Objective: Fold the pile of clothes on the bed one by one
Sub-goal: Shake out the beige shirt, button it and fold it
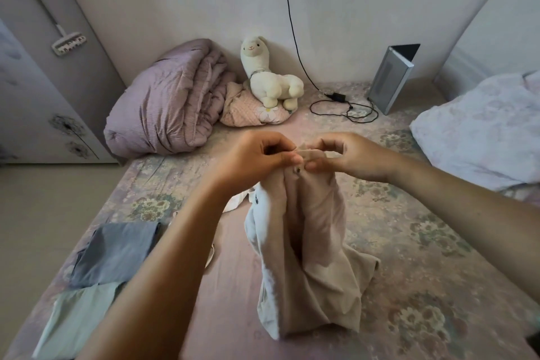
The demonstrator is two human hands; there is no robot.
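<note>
Both hands are holding up beige trousers (309, 257) by the waistband over the middle of the bed (409, 242), with the legs trailing down and bunching on the sheet. The left hand (251, 158) is pinching the band edge between thumb and curled fingers, and the right hand (347, 155) is pinching the other side just beside it, so the two are nearly touching at what looks like a metal button. The step in hand seems to be fastening or lining up the waist before folding. To do it well, the person should be keeping the two band ends level, closing the button if that is the aim, then sliding the hands apart along the band so the cloth is hanging flat instead of in a twisted column. The pale lining is showing on the left side, which suggests the fabric is turned or rolled there and needs a shake. Laying the legs one on the other, seams matched, would be giving a clean fold. A grey piece (117, 251) and a pale green piece (79, 318) are lying folded at the left edge, where this one would likely be joining them.
</note>
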